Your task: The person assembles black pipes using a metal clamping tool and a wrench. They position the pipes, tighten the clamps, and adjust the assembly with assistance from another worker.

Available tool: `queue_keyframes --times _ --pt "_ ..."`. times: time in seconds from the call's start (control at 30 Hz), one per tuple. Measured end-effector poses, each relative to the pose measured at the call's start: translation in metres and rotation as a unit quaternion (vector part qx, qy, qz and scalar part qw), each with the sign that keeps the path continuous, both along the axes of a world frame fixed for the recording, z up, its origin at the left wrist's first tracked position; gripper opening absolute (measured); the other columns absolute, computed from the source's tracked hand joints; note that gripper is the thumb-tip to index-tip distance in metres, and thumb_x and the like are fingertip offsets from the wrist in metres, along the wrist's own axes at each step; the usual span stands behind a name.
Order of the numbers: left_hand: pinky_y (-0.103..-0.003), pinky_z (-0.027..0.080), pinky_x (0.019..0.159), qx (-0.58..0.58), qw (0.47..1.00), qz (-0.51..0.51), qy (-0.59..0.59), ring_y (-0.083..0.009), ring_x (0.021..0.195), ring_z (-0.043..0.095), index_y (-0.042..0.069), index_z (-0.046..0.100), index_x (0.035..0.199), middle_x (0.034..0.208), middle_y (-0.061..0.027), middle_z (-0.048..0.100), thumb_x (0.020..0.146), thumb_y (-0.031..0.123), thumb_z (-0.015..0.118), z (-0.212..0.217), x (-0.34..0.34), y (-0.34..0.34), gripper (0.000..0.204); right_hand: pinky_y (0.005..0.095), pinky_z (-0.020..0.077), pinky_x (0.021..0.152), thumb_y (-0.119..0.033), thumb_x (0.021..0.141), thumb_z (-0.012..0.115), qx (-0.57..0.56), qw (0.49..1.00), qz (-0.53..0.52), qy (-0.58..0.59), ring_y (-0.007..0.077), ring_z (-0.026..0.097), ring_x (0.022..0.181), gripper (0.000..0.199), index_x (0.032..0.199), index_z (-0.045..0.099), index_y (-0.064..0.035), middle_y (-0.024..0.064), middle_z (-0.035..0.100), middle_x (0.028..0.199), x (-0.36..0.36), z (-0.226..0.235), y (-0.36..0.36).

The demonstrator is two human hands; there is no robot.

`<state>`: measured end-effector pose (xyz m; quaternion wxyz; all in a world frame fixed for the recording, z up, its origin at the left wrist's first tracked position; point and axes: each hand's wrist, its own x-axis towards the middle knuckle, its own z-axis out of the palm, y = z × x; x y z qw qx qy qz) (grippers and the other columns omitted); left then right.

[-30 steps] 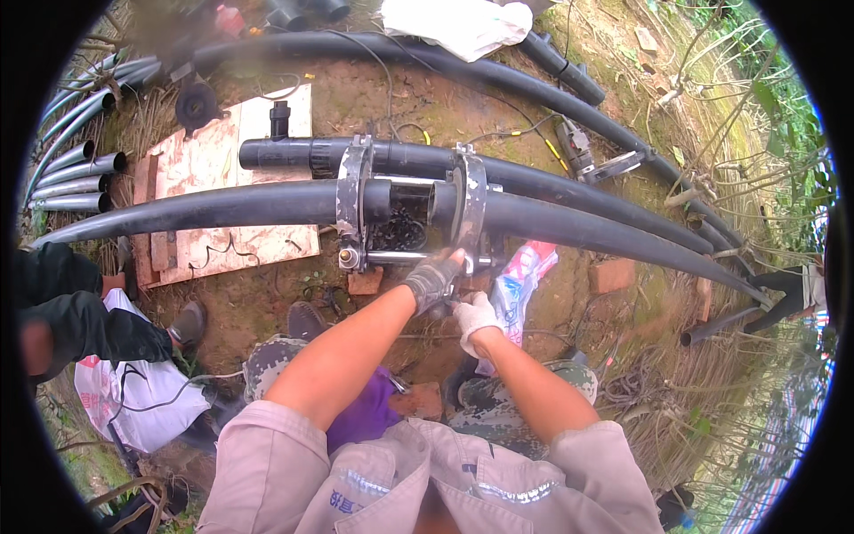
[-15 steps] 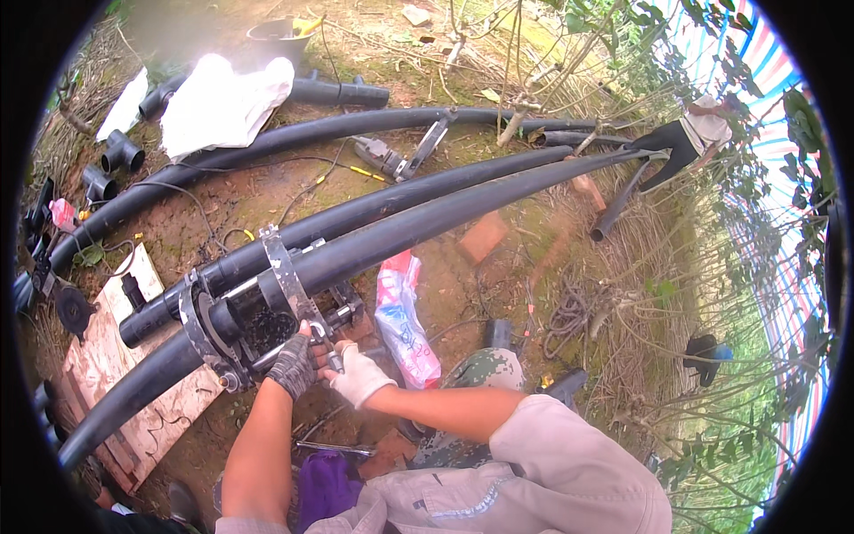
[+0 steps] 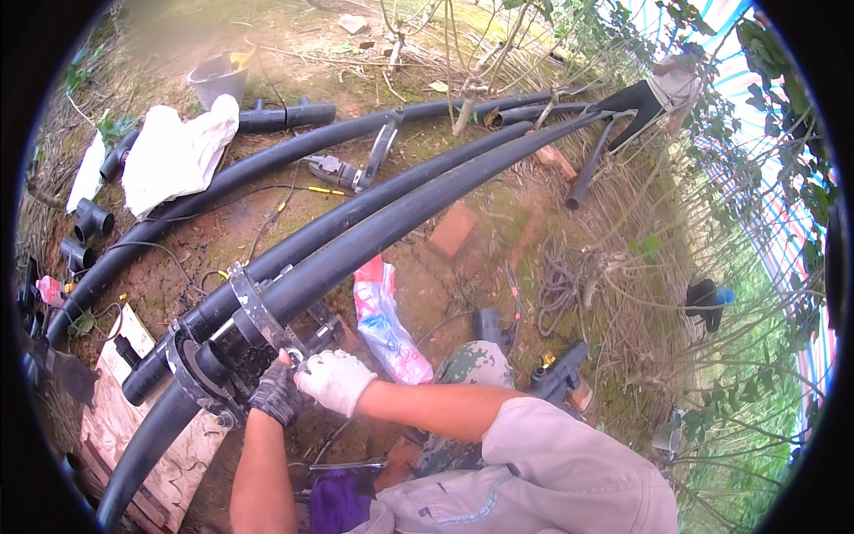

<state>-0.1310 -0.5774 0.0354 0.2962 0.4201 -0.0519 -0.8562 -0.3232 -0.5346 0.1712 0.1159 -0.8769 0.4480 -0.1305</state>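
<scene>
My left hand [image 3: 277, 392], in a grey striped glove with bare fingertips, is closed at the lower end of a worn metal pipe clamp [image 3: 255, 304]. Beside it my right hand [image 3: 336, 381], in a white glove, curls its fingers on the clamp bolt [image 3: 296, 357]; its fingertips are partly hidden. The clamp encircles a long black pipe [image 3: 382, 230]. A second clamp ring [image 3: 189, 369] grips another black pipe [image 3: 147, 445] to the left. Between the two rings, the pipe ends lie close together over a dark metal frame [image 3: 320, 327].
Another black pipe [image 3: 311, 222] runs alongside, with a further one behind. A power tool [image 3: 336, 171], white sack [image 3: 178, 158] and bucket [image 3: 218, 78] lie beyond. A plastic bag [image 3: 387, 325] is near my knee, a board [image 3: 169, 463] at left. A person [image 3: 654, 98] stands far right.
The view has shifted, so most of the scene sits farther left and the clamps lower. My right hand has turned over the bolt, its back now uppermost; my left stays at the clamp.
</scene>
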Motion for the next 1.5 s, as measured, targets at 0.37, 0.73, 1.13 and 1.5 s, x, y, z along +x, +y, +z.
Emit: queue_keyframes --times 0.37,0.73,1.13,1.5 --pt "-0.042 0.055 0.078 -0.028 0.999 0.017 -0.007 -0.0302 0.091 0.066 0.011 0.064 0.116 0.109 -0.0097 0.071 0.102 0.051 0.056 0.007 -0.001 -0.003 0.043 0.0470 0.0556 0.073 -0.028 0.085 0.069 0.069 0.994 -0.084 0.011 0.0326 0.068 0.085 0.026 0.104 0.064 -0.0113 0.0115 0.067 0.092 0.004 0.009 -0.005" --pt "-0.037 0.045 0.057 -0.014 0.999 0.015 -0.039 -0.0230 0.082 0.063 0.013 0.060 0.114 0.100 -0.0063 0.070 0.105 0.051 0.050 0.027 -0.016 0.002 0.041 0.0485 0.0536 0.080 -0.038 0.088 0.070 0.090 0.990 -0.100 0.034 0.0315 0.067 0.098 0.036 0.107 0.063 -0.0079 0.0139 0.067 0.101 -0.001 0.013 0.000" --pt "-0.047 0.052 0.086 -0.019 0.997 0.020 -0.079 -0.0269 0.106 0.064 0.018 0.060 0.124 0.115 -0.0077 0.069 0.103 0.055 0.052 0.032 -0.013 0.006 0.044 0.0459 0.0548 0.073 -0.024 0.087 0.064 -0.054 0.997 -0.051 -0.006 0.0295 0.068 0.091 0.019 0.102 0.066 -0.0125 0.0111 0.065 0.099 0.002 0.001 0.007" --pt "-0.049 0.056 0.087 -0.120 0.992 -0.009 -0.042 -0.0284 0.103 0.069 0.012 0.062 0.122 0.119 -0.0093 0.070 0.100 0.053 0.059 0.047 -0.021 0.012 0.047 0.0474 0.0554 0.066 -0.020 0.090 0.059 -0.071 0.997 0.017 -0.028 0.0316 0.068 0.079 0.019 0.105 0.065 -0.0096 0.0146 0.067 0.093 -0.004 0.002 -0.006"
